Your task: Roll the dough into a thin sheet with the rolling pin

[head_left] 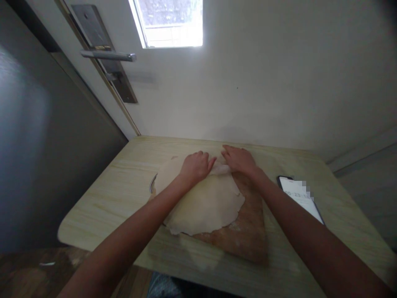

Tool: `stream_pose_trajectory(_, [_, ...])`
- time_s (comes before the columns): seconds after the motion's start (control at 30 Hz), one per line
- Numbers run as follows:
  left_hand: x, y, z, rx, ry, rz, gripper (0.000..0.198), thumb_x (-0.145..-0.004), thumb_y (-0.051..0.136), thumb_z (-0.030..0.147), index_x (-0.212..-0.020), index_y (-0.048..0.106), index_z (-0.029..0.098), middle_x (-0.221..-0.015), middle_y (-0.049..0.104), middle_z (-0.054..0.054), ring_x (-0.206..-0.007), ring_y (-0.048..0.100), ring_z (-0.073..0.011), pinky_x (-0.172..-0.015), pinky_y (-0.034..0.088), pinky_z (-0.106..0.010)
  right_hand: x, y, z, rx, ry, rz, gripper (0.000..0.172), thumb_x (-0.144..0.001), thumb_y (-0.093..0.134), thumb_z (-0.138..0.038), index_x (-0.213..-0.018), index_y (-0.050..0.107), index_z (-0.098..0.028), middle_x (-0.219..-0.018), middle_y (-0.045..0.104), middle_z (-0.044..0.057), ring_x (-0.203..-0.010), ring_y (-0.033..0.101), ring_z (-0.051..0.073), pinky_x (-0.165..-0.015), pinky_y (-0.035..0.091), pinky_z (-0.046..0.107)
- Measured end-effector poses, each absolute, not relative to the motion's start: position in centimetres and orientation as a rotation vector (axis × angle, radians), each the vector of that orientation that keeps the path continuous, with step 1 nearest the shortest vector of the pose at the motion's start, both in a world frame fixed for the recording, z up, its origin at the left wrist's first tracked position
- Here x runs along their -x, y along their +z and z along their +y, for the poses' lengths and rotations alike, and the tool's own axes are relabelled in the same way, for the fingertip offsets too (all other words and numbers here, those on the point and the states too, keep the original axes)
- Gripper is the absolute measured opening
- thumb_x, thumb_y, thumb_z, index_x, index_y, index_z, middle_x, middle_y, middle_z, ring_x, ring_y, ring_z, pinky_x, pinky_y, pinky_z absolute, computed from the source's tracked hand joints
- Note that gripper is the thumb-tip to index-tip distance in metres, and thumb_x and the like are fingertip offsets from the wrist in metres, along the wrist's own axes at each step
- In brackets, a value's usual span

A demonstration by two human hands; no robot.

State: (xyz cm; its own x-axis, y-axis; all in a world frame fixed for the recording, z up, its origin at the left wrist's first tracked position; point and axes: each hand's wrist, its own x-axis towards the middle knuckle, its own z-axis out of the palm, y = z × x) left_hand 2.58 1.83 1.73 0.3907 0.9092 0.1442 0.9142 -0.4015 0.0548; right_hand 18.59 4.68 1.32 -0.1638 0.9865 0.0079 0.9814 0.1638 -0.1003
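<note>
A thin, pale sheet of dough [204, 207] with a ragged edge lies over a wooden board [248, 231]. My left hand [197, 166] is at the far side of the sheet, fingers curled over it and thumb stretched to the right. Close by on the right, my right hand [239, 160] bends its fingers onto the same far edge. Between the two hands the dough looks bunched or folded. My fingertips are partly hidden, and I cannot tell whether anything lies under the fold. The board's metal handle [151, 183] shows at the sheet's left.
The board rests on a light wood-patterned table [102, 190]. A phone [300, 198] showing a timer lies to the right, beside my right forearm. Behind the table stands a white door [263, 82] with a metal handle [108, 55] and a small window [173, 25].
</note>
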Motion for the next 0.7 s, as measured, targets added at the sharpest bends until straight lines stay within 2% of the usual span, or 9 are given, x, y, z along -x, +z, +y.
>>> stream_pose_trajectory(0.3, [-2.5, 1.8, 3.3, 2.538, -0.261, -1.775, 0.057, -0.087, 0.011, 0.044, -0.083, 0.058, 0.012, -0.08, 0.059, -0.01, -0.076, 0.057, -0.0199, -0.064, 0.042, -0.03, -18.2, 1.3, 5.6, 1.948, 0.067, -2.28, 0.042, -0.086, 0.025, -0.033, -0.108, 0.053, -0.013, -0.112, 0.055, 0.012, -0.103, 0.05, 0.019, -0.085, 0.035, 0.031])
stream_pose_trajectory(0.5, [-3.0, 1.4, -0.8, 2.512, -0.295, -1.689, 0.051, -0.087, 0.016, 0.043, -0.085, 0.055, 0.011, -0.086, 0.058, -0.011, -0.085, 0.054, -0.0217, -0.07, 0.042, -0.033, -19.0, 0.9, 1.5, 1.935, -0.037, -2.29, 0.043, -0.086, 0.023, -0.033, -0.114, 0.05, -0.015, -0.123, 0.048, 0.009, -0.113, 0.041, 0.02, -0.092, 0.028, 0.037])
stream_pose_trajectory(0.6, [-3.3, 1.0, -3.3, 2.508, -0.354, -1.625, 0.046, -0.087, 0.018, 0.041, -0.099, 0.051, 0.011, -0.103, 0.055, -0.013, -0.097, 0.049, -0.0225, -0.075, 0.041, -0.034, -19.3, 0.9, -1.0, 1.933, -0.105, -2.281, 0.042, -0.087, 0.022, -0.03, -0.112, 0.053, -0.016, -0.122, 0.049, 0.007, -0.115, 0.039, 0.021, -0.095, 0.023, 0.042])
stream_pose_trajectory(0.7, [-3.5, 0.4, -5.2, 2.512, -0.4, -1.576, 0.046, -0.087, 0.022, 0.038, -0.118, 0.039, 0.008, -0.117, 0.049, -0.015, -0.107, 0.044, -0.0222, -0.082, 0.039, -0.034, -19.8, 0.7, -3.4, 1.866, -0.169, -2.297, 0.042, -0.087, 0.021, -0.028, -0.111, 0.054, -0.015, -0.12, 0.05, 0.007, -0.116, 0.037, 0.021, -0.096, 0.021, 0.042])
